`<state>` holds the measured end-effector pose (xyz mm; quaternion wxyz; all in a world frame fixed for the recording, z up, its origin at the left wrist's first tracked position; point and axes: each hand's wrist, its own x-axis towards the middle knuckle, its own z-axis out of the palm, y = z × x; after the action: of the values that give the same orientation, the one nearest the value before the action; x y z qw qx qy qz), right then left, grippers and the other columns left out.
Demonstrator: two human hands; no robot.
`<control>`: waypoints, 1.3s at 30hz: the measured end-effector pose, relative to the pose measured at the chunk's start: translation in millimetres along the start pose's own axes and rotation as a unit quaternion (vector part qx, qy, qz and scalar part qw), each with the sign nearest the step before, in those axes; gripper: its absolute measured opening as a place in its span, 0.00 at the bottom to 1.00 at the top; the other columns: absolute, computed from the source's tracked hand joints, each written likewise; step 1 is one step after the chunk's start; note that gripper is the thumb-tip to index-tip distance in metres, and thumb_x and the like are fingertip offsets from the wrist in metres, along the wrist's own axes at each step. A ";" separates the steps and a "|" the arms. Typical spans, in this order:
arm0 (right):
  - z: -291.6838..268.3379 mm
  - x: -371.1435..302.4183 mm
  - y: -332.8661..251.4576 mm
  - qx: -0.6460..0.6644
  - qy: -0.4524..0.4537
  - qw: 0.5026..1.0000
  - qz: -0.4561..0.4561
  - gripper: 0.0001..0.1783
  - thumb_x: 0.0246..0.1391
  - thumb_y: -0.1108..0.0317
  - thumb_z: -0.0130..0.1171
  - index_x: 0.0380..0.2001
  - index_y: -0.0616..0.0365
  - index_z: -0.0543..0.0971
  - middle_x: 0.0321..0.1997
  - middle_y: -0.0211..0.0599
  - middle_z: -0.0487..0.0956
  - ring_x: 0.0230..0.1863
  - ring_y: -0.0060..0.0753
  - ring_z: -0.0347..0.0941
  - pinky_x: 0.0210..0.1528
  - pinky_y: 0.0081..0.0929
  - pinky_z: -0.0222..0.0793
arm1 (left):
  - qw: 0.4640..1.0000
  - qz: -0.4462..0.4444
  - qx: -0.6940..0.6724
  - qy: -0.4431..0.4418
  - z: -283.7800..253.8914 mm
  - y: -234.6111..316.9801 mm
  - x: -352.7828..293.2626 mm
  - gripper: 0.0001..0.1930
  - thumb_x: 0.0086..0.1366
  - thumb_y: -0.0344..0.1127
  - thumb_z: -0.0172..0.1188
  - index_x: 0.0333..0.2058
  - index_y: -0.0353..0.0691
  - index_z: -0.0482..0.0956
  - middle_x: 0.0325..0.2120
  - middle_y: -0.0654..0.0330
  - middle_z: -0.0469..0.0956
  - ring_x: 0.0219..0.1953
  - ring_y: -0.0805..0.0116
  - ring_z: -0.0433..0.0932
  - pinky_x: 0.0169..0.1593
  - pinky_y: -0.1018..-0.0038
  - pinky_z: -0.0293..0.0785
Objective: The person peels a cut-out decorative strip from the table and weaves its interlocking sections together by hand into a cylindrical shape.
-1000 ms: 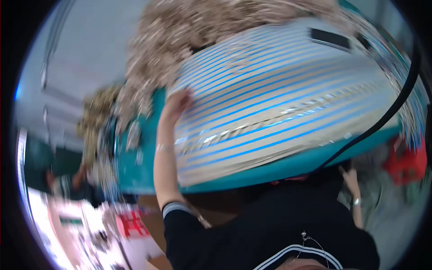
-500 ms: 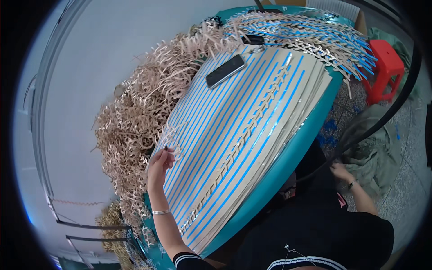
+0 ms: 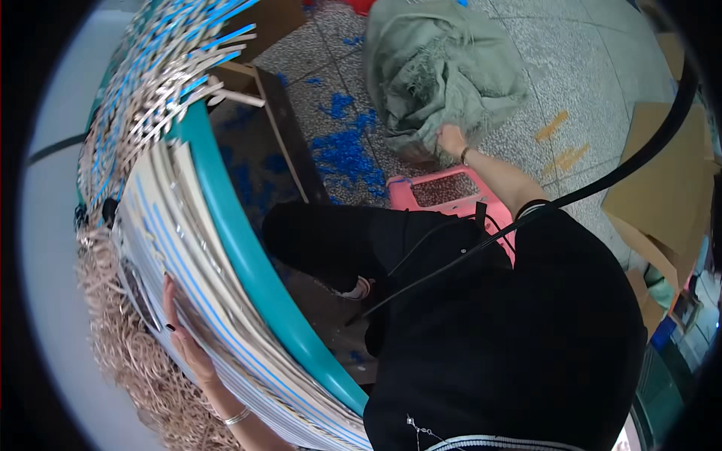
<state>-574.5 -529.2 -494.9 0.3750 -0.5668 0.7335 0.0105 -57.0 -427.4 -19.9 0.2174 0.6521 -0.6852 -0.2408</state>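
Gripping the green-grey woven sack (image 3: 451, 68) at upper centre, the right hand (image 3: 451, 141) has its fingers curled on the edge; the left hand (image 3: 194, 357), lower left, is loosely spread over blue-striped sheets (image 3: 218, 323).
A hard pull could catch the sack on the pink plastic stool (image 3: 460, 206) just below; leaning left might slide sheets past the teal rim (image 3: 244, 248). Speckled floor (image 3: 579, 68) leaves room upper right.

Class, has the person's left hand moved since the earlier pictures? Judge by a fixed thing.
Yes. Judged against the dark phone lying on the striped stack, the left hand has moved closer to the phone.
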 end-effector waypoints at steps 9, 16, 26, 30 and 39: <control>1.5 63.3 -17.6 -0.114 0.217 0.896 -0.371 0.16 0.42 0.76 0.51 0.39 0.59 0.77 0.38 0.46 0.80 0.45 0.51 0.75 0.48 0.39 0.71 | 0.997 0.017 0.071 0.039 6.4 -21.1 22.7 0.30 0.72 0.48 0.24 0.60 0.31 0.59 0.64 0.48 0.54 0.67 0.49 0.49 0.69 0.50 0.38; 12.4 98.3 30.7 -0.304 -0.124 0.944 -0.029 0.13 0.54 0.66 0.47 0.35 0.53 0.82 0.42 0.42 0.81 0.44 0.44 0.78 0.46 0.40 0.73 | 0.989 0.007 0.060 0.138 13.1 -27.1 13.5 0.30 0.71 0.50 0.30 0.64 0.37 0.55 0.64 0.47 0.52 0.65 0.48 0.56 0.67 0.49 0.50; -64.7 15.0 153.1 -0.417 -0.185 0.878 0.144 0.14 0.53 0.69 0.50 0.40 0.58 0.80 0.48 0.45 0.79 0.51 0.37 0.75 0.45 0.34 0.74 | 0.938 -0.082 0.221 0.253 18.7 -20.3 10.2 0.24 0.68 0.47 0.43 0.54 0.33 0.65 0.54 0.47 0.65 0.60 0.47 0.61 0.59 0.47 0.58; -19.4 26.8 131.1 -0.444 -0.068 0.891 -0.068 0.13 0.48 0.72 0.51 0.38 0.58 0.78 0.36 0.44 0.80 0.43 0.42 0.77 0.41 0.36 0.75 | 0.923 -0.094 0.271 0.256 8.8 -36.0 -0.9 0.20 0.68 0.43 0.47 0.49 0.31 0.69 0.48 0.47 0.71 0.58 0.45 0.63 0.55 0.43 0.58; -10.6 74.1 32.7 -0.464 -0.052 0.851 -0.241 0.24 0.48 0.65 0.55 0.51 0.50 0.74 0.65 0.41 0.61 0.63 0.45 0.59 0.63 0.42 0.54 | 0.933 -0.074 0.263 0.232 14.2 -31.9 2.7 0.19 0.68 0.44 0.52 0.47 0.33 0.75 0.55 0.44 0.61 0.58 0.48 0.62 0.54 0.48 0.62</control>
<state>-613.3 -583.2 -542.2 0.0973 -0.8323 0.4633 0.2884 -40.7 -430.5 -50.7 0.1726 0.7726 -0.6041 0.0912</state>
